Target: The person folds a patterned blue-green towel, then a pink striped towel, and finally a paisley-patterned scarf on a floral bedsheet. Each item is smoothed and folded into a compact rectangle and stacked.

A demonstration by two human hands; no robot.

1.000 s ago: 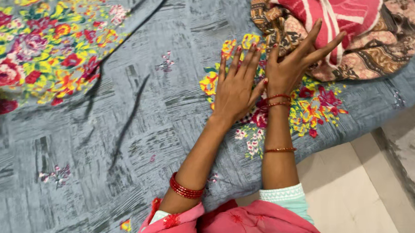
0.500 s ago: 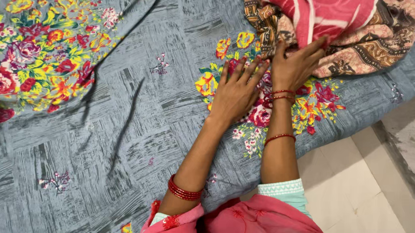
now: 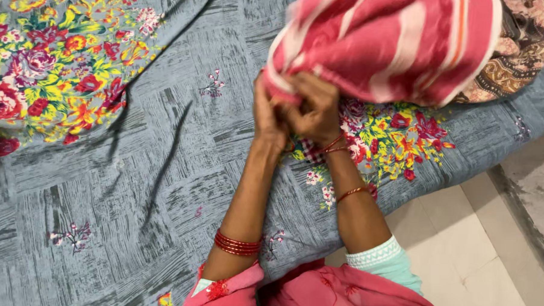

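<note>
Here the red-and-pink striped cloth (image 3: 395, 43) is soft and bunched, blurred, its pale stripes running across broad folds; it is lifted at about one o'clock from the middle of the view, above the bedsheet. Behind it, toward two o'clock, lies a brown patterned fabric (image 3: 521, 35), crumpled. The left hand (image 3: 266, 111) and the right hand (image 3: 312, 106) are pressed side by side, both fists closed on the cloth's lower left edge, knuckles up, wrists bent. Thin red bangles (image 3: 236, 245) ring the left forearm at seven o'clock; thinner ones sit on the right wrist. The bedsheet (image 3: 104, 195) is grey-blue with a brushed block print and bright flower clusters. At five o'clock shows pale tiled floor (image 3: 468, 248).
</note>
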